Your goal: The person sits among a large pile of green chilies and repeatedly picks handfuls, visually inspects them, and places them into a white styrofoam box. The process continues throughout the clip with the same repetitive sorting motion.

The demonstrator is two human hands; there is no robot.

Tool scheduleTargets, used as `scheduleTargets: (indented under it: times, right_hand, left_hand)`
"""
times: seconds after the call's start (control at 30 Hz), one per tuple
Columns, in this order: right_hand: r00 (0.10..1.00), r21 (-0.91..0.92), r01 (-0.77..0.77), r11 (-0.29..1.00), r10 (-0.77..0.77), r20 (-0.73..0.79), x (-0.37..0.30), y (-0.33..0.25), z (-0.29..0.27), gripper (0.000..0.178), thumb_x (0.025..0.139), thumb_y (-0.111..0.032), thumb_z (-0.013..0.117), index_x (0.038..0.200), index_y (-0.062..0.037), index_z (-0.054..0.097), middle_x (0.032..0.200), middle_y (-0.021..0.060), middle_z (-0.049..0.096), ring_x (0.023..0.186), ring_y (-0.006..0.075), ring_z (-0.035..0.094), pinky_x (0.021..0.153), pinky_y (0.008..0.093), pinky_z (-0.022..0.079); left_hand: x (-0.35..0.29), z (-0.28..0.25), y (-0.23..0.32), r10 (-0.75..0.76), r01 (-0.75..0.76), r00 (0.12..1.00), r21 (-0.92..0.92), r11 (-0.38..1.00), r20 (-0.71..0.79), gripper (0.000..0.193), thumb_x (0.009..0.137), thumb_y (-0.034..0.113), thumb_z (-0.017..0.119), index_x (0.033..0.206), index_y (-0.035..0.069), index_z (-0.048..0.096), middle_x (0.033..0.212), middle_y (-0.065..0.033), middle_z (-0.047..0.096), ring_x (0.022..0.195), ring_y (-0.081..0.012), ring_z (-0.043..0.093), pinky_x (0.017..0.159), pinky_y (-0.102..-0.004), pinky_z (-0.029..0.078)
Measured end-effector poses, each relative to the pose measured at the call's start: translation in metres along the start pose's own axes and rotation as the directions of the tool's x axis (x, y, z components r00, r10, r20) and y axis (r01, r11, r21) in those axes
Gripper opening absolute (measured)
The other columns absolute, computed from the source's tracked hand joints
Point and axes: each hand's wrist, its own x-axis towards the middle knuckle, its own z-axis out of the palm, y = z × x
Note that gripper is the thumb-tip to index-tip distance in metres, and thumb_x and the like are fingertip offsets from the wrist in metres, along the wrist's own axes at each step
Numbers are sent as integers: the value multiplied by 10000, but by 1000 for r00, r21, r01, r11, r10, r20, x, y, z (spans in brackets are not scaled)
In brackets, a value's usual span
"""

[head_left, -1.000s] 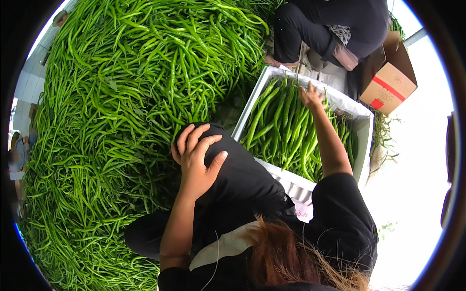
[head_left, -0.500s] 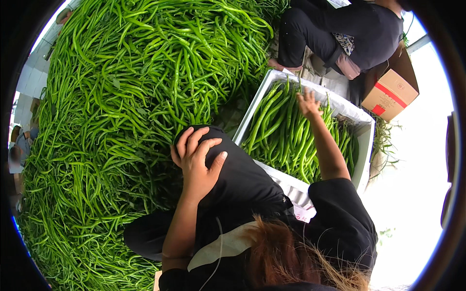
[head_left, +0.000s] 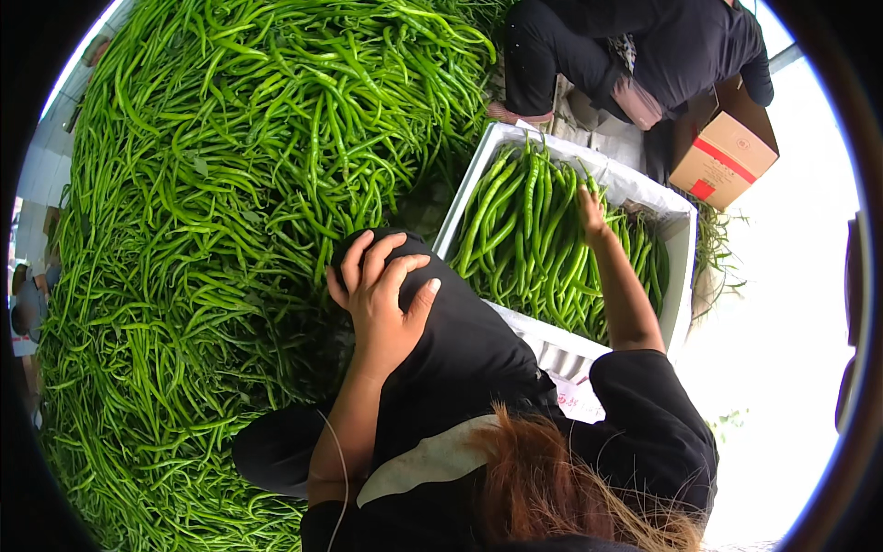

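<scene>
My left hand (head_left: 382,299) rests on my black-clad knee (head_left: 441,304), its fingers spread and holding nothing. My right hand (head_left: 591,212) reaches into a white foam box (head_left: 683,276) and touches the long green chili peppers (head_left: 529,221) there. It is turned edge-on with its fingers stretched out; the far side of the hand is hidden. Most peppers in the box lie side by side, roughly lengthwise. To my left spreads a large loose heap of green chili peppers (head_left: 202,221).
Beyond the box a person in dark clothes (head_left: 681,64) sits low, beside an open brown cardboard box (head_left: 727,152) with a red stripe. Loose stems and peppers (head_left: 713,248) lie by the foam box's right side. Other people (head_left: 29,304) appear at the far left edge.
My right hand has turned from spread flat above the peppers to edge-on against them, lower in the box. The left hand stays on the knee. The whole view has shifted slightly.
</scene>
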Motion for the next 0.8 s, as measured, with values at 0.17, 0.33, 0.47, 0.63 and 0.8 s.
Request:
scheduleTargets:
  times: [0.17, 0.33, 0.47, 0.63, 0.8]
  right_hand:
    - [608, -154, 794, 588, -778, 162, 56, 82, -67, 690, 939, -500, 265, 1439, -37, 156, 1511, 129, 123, 1396, 281, 69, 1113, 417, 92]
    - [945, -219, 309, 926, -325, -44, 25, 78, -4, 721, 906, -605, 173, 1453, -135, 172, 1529, 80, 6, 1403, 249, -28, 1122, 391, -14]
    - [923, -243, 353, 903, -379, -70, -12, 54, -40, 594, 933, -500, 257, 1347, -91, 371, 1410, 143, 284, 1312, 308, 221, 1091, 407, 132]
    - [843, -444, 429, 787, -525, -117, -58, 31, -54, 514, 944, -415, 332, 1295, -61, 456, 1316, 184, 447, 1244, 327, 375, 1056, 416, 240]
    - [906, -368, 339, 866, -406, -123, -54, 35, -25, 581, 923, -480, 384, 1319, -56, 414, 1309, 249, 419, 1243, 366, 368, 1056, 436, 262]
  left_hand:
    - [-2, -4, -17, 45, -44, 999, -89, 995, 2, 201, 787, 309, 652, 919, 157, 644, 1206, 27, 536, 1264, -248, 330, 1034, -578, 72]
    - [-7, -8, -13, 19, -19, 1000, -12, 1000, -20, 216, 796, 311, 650, 919, 134, 656, 1211, 0, 545, 1257, -254, 333, 1047, -446, 150]
    - [-10, -10, -15, 42, -42, 999, -11, 999, -9, 212, 800, 302, 648, 925, 131, 654, 1216, -3, 543, 1262, -258, 329, 1046, -441, 160]
    - [-13, -12, -15, 32, -32, 999, -12, 999, -18, 208, 801, 295, 647, 932, 132, 653, 1225, 0, 538, 1269, -255, 322, 1051, -438, 154]
    - [-17, -14, -17, 34, -34, 999, -1, 999, -9, 210, 798, 295, 651, 931, 132, 656, 1228, -2, 536, 1271, -257, 320, 1053, -438, 156]
